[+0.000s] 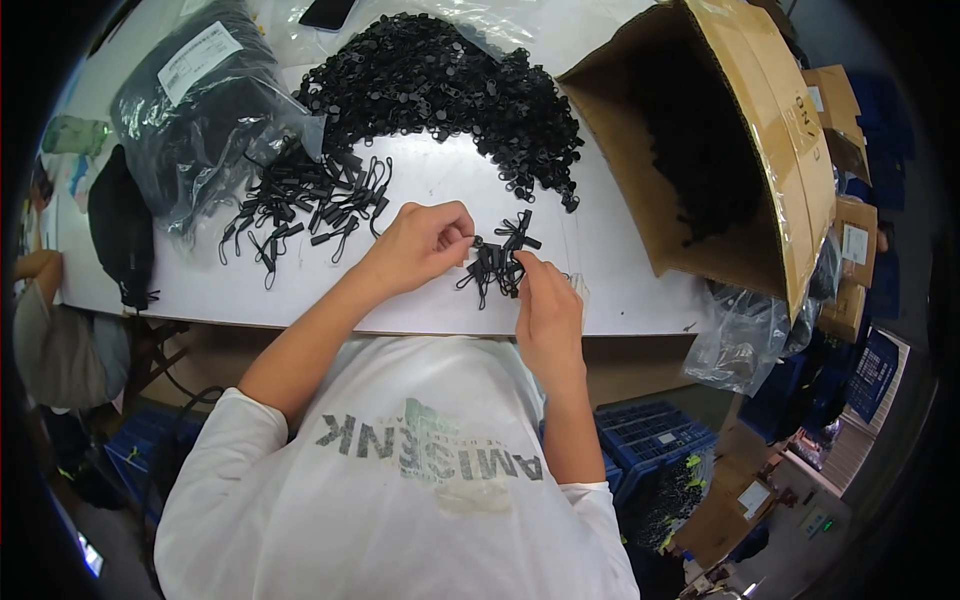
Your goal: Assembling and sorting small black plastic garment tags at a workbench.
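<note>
My left hand [425, 243] is closed in a pinch, a small black piece [477, 241] just showing at its fingertips. Close by on the right, my right hand [551, 305] has its thumb and fingers drawn together at the edge of a small pile of black cord zipper pulls [490, 268]. What the right fingertips grip is hidden. To the left lies a looser group of black cord loops with tube-shaped ends [345, 205]. Beyond both hands spreads a large heap of small black plastic pieces [420, 75].
A clear plastic bag with dark contents [215, 115] lies at the far left, beside a black pouch [122, 230]. An open cardboard box [790, 140] rests tilted on the right. A phone [327, 13] is at the back. Blue crates [655, 435] stand below the white table [640, 310]; another person's arm [42, 270] shows far left.
</note>
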The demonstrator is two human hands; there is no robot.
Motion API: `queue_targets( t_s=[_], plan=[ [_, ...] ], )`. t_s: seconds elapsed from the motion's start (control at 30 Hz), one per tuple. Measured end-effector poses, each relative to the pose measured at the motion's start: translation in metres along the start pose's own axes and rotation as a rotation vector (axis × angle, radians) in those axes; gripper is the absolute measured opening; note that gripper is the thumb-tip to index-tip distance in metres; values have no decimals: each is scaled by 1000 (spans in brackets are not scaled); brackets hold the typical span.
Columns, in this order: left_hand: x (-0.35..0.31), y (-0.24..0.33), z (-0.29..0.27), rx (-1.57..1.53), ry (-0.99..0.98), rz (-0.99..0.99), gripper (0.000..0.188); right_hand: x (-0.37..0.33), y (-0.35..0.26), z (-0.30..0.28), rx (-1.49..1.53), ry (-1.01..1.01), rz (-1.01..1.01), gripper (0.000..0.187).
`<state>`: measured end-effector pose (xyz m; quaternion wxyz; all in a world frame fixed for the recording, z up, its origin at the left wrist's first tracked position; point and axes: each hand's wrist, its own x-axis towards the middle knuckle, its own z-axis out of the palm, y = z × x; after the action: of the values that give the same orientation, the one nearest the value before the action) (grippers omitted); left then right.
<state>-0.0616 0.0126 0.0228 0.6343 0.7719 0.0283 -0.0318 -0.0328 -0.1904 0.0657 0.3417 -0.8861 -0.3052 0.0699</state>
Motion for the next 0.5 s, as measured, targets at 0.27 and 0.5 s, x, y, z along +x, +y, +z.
queue_targets(
  t_s=[0.27,0.5],
  plan=[
    [5,9,7,25,-24,8,10,13,-6,6,-249,30,-57,14],
    [3,11,22,31,14,4,14,12,-6,4,-410,-28,-75,14]
  ],
)
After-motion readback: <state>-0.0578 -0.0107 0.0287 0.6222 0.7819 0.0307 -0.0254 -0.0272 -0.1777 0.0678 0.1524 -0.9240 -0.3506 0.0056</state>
